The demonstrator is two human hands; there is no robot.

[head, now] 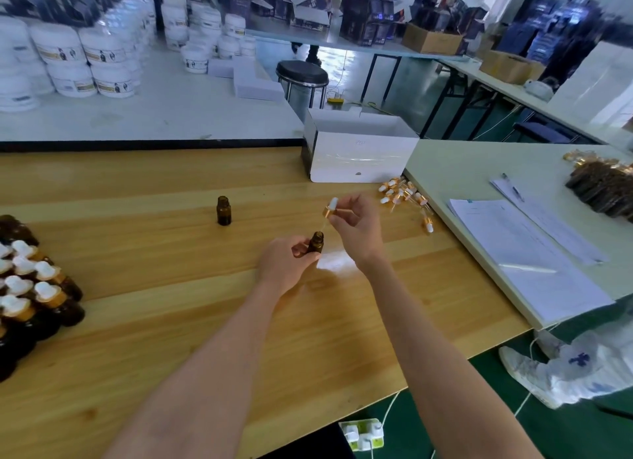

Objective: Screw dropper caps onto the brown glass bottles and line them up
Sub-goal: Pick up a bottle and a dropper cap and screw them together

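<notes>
My left hand grips an open brown glass bottle upright above the wooden table. My right hand pinches a dropper cap with a white bulb and gold collar, tilted just above the bottle's mouth, its glass pipette pointing down toward the opening. A second uncapped brown bottle stands alone on the table to the left. Several capped bottles stand grouped at the left edge. A pile of loose dropper caps lies to the right.
A white cardboard box sits at the back of the table. Papers and a pen lie on the pale side table at right, with more brown bottles at its far end. White jars are stacked behind on the left.
</notes>
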